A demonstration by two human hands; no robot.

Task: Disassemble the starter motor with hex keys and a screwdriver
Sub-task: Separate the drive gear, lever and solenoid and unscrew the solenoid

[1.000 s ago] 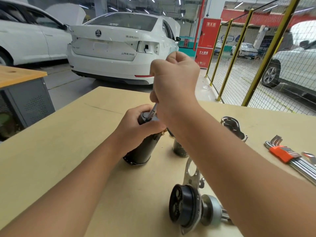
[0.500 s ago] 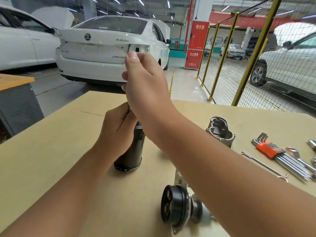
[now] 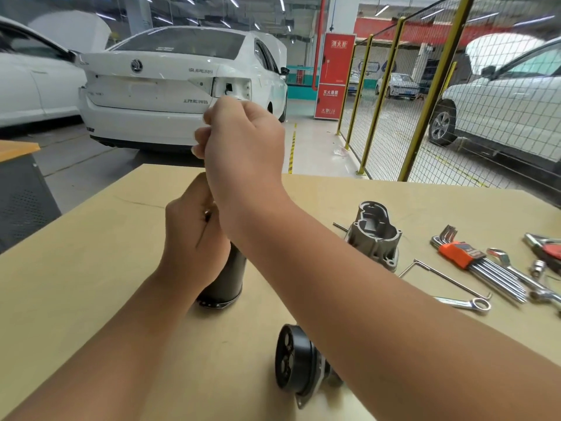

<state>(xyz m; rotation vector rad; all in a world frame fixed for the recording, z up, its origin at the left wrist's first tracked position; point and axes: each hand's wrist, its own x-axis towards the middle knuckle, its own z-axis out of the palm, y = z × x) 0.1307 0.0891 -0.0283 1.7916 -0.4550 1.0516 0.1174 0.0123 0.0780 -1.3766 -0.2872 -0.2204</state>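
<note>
The black cylindrical motor housing [image 3: 226, 278] stands upright on the wooden table [image 3: 91, 284]. My left hand [image 3: 194, 247] is wrapped around its upper part and hides the top. My right hand [image 3: 243, 153] is raised above it in a fist, closed on a thin tool. Only a short dark piece of the screwdriver shaft [image 3: 204, 226] shows in front of my left hand; the handle is hidden. A black gear unit with a metal flange [image 3: 296, 360] lies near the front edge under my right forearm. The grey aluminium nose housing [image 3: 375, 235] stands to the right.
An orange-clipped hex key set [image 3: 473, 262], a long bent rod [image 3: 446, 278], a ring spanner [image 3: 467, 303] and more tools lie at the right of the table. Beyond the far edge are a white car [image 3: 170, 95] and a yellow mesh fence [image 3: 425, 101].
My right hand has lifted higher above the motor housing and turned. The view has shifted left, so the nose housing and more of the tools at the right now show. My left hand keeps its grip.
</note>
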